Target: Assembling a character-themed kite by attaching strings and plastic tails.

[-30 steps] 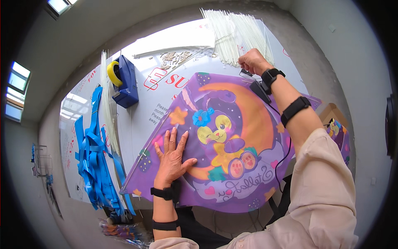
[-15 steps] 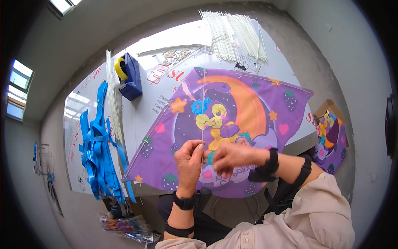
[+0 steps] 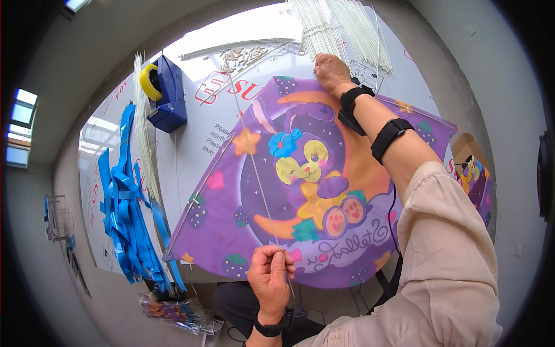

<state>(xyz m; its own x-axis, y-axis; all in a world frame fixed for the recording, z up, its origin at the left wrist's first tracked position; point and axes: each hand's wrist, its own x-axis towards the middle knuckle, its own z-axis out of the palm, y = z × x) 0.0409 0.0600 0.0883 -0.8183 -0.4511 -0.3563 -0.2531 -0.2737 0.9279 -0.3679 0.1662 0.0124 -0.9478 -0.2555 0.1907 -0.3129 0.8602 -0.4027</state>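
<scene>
A purple kite with a cartoon rabbit and orange moon lies over the near part of the table, thin rods along its upper side edges. My left hand is closed at the kite's lower edge, thumb against fingers, pinching a thin pale rod. That rod slants up across the kite, its far tip near a pile of small tan tubes. My right hand reaches past the kite's top edge to the near end of a bundle of white rods. Its fingers are curled; what they hold, if anything, is hidden.
A blue tape dispenser with yellow tape stands at the left. Blue strips lie in a heap beside long thin rods. Another rod bundle is at the far right. Below the table's left side are plastic-wrapped packs.
My right hand has gone from beside the left hand to the rod bundle at the back. My left hand has lowered slightly, and the pinched rod now leans left instead of standing straight.
</scene>
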